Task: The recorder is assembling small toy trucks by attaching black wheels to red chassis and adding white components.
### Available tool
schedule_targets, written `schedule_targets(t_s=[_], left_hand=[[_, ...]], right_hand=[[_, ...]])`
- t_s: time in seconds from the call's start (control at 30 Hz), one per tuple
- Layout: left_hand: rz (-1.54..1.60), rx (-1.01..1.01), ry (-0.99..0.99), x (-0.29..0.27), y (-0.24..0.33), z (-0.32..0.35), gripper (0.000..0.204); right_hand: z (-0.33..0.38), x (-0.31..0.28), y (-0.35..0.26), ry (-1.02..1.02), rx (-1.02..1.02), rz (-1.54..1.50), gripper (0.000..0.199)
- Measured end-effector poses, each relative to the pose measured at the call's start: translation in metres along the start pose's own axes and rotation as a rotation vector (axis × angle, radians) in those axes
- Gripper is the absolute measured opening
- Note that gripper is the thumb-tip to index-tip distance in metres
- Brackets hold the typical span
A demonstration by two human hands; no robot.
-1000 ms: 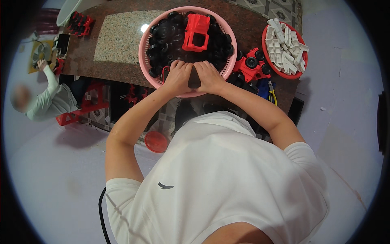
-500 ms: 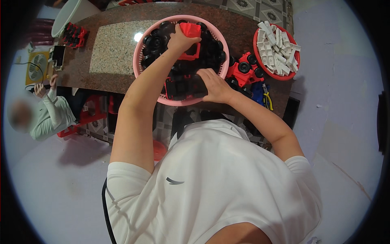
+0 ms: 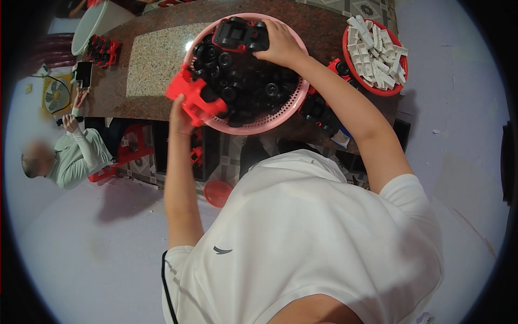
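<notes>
My left hand [image 3: 182, 117] is closed around a red plastic toy truck body [image 3: 195, 97], slightly blurred, at the near left rim of a pink basket [image 3: 245, 129]. Over the far side of the same basket, my right hand [image 3: 283, 46] grips one end of a black toy vehicle chassis [image 3: 240, 35] with a little red along its lower edge. Below both hands, the basket holds a heap of black toy wheels [image 3: 229, 93].
Right of the basket lie black-and-red toy vehicles [image 3: 319, 110], partly behind my right forearm. A red basket [image 3: 400, 86] of white plastic pieces [image 3: 375, 54] stands beyond. More red-and-black toy parts [image 3: 102, 51] sit at the table's far left, near a seated person [image 3: 81, 151].
The red truck body in my left hand has moved nearer and left, to the basket's rim. My right hand has carried the black chassis from the near rim to the far side.
</notes>
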State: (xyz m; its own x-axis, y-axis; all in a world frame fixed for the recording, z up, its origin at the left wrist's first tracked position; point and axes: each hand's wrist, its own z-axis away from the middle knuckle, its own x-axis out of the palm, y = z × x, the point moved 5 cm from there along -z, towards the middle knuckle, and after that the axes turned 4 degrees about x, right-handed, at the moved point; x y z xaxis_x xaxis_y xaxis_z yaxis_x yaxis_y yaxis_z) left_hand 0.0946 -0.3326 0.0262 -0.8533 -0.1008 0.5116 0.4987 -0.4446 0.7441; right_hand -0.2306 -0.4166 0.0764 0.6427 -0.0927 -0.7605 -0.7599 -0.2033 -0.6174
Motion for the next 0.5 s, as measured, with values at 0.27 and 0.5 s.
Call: schedule_targets(t_s=[0.27, 0.5], left_hand=[[0.431, -0.142, -0.131, 0.021, -0.097, 0.048, 0.07], [0.291, -0.21, -0.038, 0.023, -0.091, 0.058, 0.051]], right_hand=[[0.03, 0.006, 0.002, -0.044, 0.291, 0.015, 0.049], [0.034, 0.046, 0.019, -0.183, 0.487, 0.243, 0.038]])
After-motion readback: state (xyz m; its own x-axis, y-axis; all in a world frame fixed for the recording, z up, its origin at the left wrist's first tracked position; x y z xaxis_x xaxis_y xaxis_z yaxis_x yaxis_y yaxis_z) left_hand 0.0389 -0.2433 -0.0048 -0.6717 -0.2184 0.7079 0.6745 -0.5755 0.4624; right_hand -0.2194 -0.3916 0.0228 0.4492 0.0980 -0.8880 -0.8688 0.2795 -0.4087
